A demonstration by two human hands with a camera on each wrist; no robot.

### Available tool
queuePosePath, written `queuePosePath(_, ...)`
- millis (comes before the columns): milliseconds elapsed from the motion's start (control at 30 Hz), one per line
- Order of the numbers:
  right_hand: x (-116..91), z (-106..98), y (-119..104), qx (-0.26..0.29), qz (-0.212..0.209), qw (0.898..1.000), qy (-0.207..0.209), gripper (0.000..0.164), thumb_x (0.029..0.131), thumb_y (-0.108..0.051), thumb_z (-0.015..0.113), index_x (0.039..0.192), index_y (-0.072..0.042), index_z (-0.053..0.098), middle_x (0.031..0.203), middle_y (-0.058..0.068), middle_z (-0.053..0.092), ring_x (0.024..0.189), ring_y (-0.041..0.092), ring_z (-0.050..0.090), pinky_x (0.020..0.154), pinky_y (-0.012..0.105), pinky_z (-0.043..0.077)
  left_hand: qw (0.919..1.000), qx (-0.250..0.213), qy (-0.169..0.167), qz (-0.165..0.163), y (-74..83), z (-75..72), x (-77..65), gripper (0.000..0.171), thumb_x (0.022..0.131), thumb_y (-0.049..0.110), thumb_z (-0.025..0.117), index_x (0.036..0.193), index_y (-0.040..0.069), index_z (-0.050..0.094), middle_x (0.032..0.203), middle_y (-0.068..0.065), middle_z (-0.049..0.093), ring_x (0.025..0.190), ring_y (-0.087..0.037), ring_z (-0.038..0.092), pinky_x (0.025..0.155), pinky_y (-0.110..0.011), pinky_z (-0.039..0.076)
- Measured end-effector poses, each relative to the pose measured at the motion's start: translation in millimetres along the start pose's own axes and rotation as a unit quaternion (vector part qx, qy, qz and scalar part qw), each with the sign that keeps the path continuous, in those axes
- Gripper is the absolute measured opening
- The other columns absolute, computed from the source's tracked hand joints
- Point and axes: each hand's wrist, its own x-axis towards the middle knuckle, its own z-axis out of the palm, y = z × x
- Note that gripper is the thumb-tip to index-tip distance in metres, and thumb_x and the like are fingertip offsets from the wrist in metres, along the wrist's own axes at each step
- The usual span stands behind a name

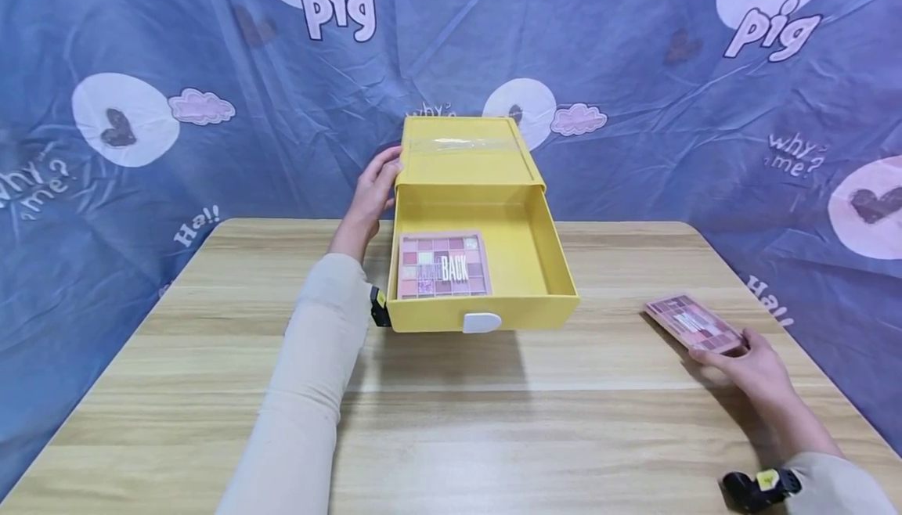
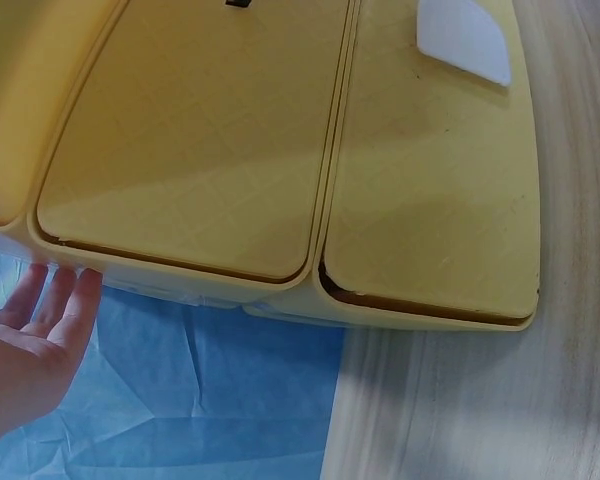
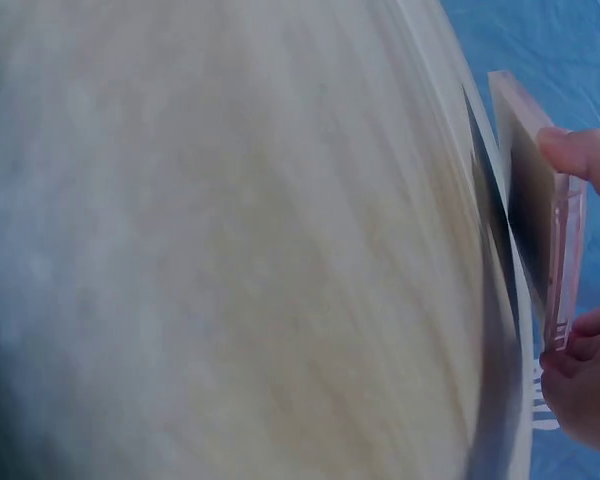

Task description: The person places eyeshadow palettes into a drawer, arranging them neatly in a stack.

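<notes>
The left arm reaches forward and slants up to the right, bringing the left hand (image 1: pixel 368 198) to the left side of a yellow drawer unit (image 1: pixel 465 159); its fingers are fairly straight and slightly spread, touching the casing. The right arm comes in from the lower right corner, slanting up to the left, and the right hand (image 1: pixel 757 374) pinches the near end of a pink palette (image 1: pixel 694 325) between thumb and fingers. That palette is over the right part of the worktop (image 1: pixel 211 382), well apart from the unit, its patterned face up and its shadow beside it. Its long axis runs diagonally, the free end pointing away and to the left. A second palette (image 1: pixel 442 264) lies in the left part of the pulled-out drawer (image 1: pixel 521 257), whose white handle (image 1: pixel 482 322) faces the person.
</notes>
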Motion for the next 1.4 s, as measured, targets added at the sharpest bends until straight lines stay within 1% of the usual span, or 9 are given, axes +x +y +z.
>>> queuePosePath(133, -3, -3, -10, 0.004, -0.014, 1.000, -0.007, 0.098, 0.077, -0.037, 0.061, 0.126, 0.019, -0.003, 0.122, 0.045, 0.010, 0.110, 0.057, 0.014, 0.087, 0.059, 0.015, 1.0000, -0.001, 0.001, -0.003, 0.7, -1.8, 0.7, 0.041, 0.085, 0.026, 0.048, 0.125, 0.018, 0.045, 0.125, -0.001, 0.045, 0.107, -0.014, 0.041, 0.086, -0.045, 0.032)
queuePosePath(467, -8, -10, -31, -0.004, -0.030, 1.000, -0.005, 0.097, 0.077, -0.037, 0.061, 0.127, 0.018, -0.002, 0.123, 0.045, 0.010, 0.109, 0.057, 0.014, 0.085, 0.061, 0.017, 1.0000, -0.002, 0.001, -0.004, 1.1, -1.0, 1.5, 0.041, 0.084, 0.024, 0.048, 0.124, 0.017, 0.046, 0.123, -0.001, 0.046, 0.105, -0.014, 0.043, 0.084, -0.045, 0.033)
queuePosePath(500, -6, -10, -30, -0.003, -0.032, 0.999, -0.006, 0.098, 0.077, -0.037, 0.061, 0.128, 0.017, -0.003, 0.123, 0.045, 0.010, 0.109, 0.057, 0.014, 0.085, 0.061, 0.017, 1.0000, -0.003, 0.001, -0.004, 1.1, -0.7, 1.6, 0.041, 0.084, 0.024, 0.048, 0.124, 0.017, 0.046, 0.123, -0.001, 0.046, 0.105, -0.014, 0.043, 0.084, -0.045, 0.033)
queuePosePath(667, 30, -12, 11, 0.004, -0.079, 0.996, 0.027, 0.099, 0.072, -0.036, 0.067, 0.131, 0.013, 0.005, 0.126, 0.040, 0.019, 0.110, 0.052, 0.021, 0.085, 0.060, 0.018, 1.0000, -0.005, 0.000, -0.002, 1.3, -0.5, 1.9, 0.041, 0.084, 0.024, 0.049, 0.125, 0.017, 0.046, 0.124, -0.001, 0.046, 0.105, -0.014, 0.043, 0.084, -0.045, 0.033)
queuePosePath(733, 39, -13, 18, 0.002, -0.088, 0.995, 0.039, 0.098, 0.071, -0.036, 0.068, 0.133, 0.010, 0.008, 0.127, 0.036, 0.023, 0.112, 0.047, 0.023, 0.088, 0.056, 0.018, 1.0000, -0.004, 0.000, -0.002, 1.1, -0.7, 1.9, 0.041, 0.084, 0.024, 0.049, 0.124, 0.017, 0.046, 0.124, -0.001, 0.046, 0.105, -0.014, 0.043, 0.084, -0.044, 0.033)
queuePosePath(867, 26, -20, -14, 0.014, -0.083, 0.996, 0.026, 0.094, 0.074, -0.034, 0.066, 0.133, 0.011, 0.008, 0.128, 0.036, 0.020, 0.115, 0.047, 0.017, 0.093, 0.051, 0.014, 1.0000, 0.001, 0.002, -0.003, -0.2, -1.7, 2.2, 0.041, 0.084, 0.024, 0.049, 0.124, 0.018, 0.047, 0.123, 0.000, 0.046, 0.105, -0.013, 0.043, 0.083, -0.044, 0.033)
queuePosePath(900, 23, -21, -22, 0.002, -0.081, 0.996, 0.038, 0.091, 0.074, -0.034, 0.066, 0.132, 0.011, 0.012, 0.127, 0.034, 0.024, 0.114, 0.046, 0.020, 0.092, 0.050, 0.016, 1.0000, 0.002, 0.002, -0.003, -0.7, -1.9, 2.2, 0.041, 0.084, 0.024, 0.049, 0.124, 0.018, 0.047, 0.123, 0.000, 0.046, 0.105, -0.013, 0.043, 0.083, -0.044, 0.033)
queuePosePath(1100, 5, -31, -66, -0.003, -0.097, 0.995, 0.031, 0.090, 0.075, -0.030, 0.064, 0.129, 0.017, 0.010, 0.127, 0.038, 0.020, 0.114, 0.048, 0.018, 0.090, 0.055, 0.015, 1.0000, 0.007, -0.001, -0.001, -2.0, -2.6, 2.0, 0.041, 0.084, 0.025, 0.049, 0.124, 0.018, 0.046, 0.124, 0.000, 0.046, 0.105, -0.014, 0.043, 0.084, -0.045, 0.033)
queuePosePath(1400, 3, -44, -103, -0.005, -0.125, 0.992, 0.025, 0.091, 0.075, -0.030, 0.065, 0.130, 0.015, 0.008, 0.125, 0.041, 0.021, 0.114, 0.049, 0.019, 0.089, 0.057, 0.015, 1.0000, 0.003, 0.000, -0.002, -0.4, -3.0, 2.2, 0.041, 0.084, 0.025, 0.049, 0.124, 0.018, 0.046, 0.125, 0.000, 0.045, 0.106, -0.014, 0.042, 0.084, -0.045, 0.033)
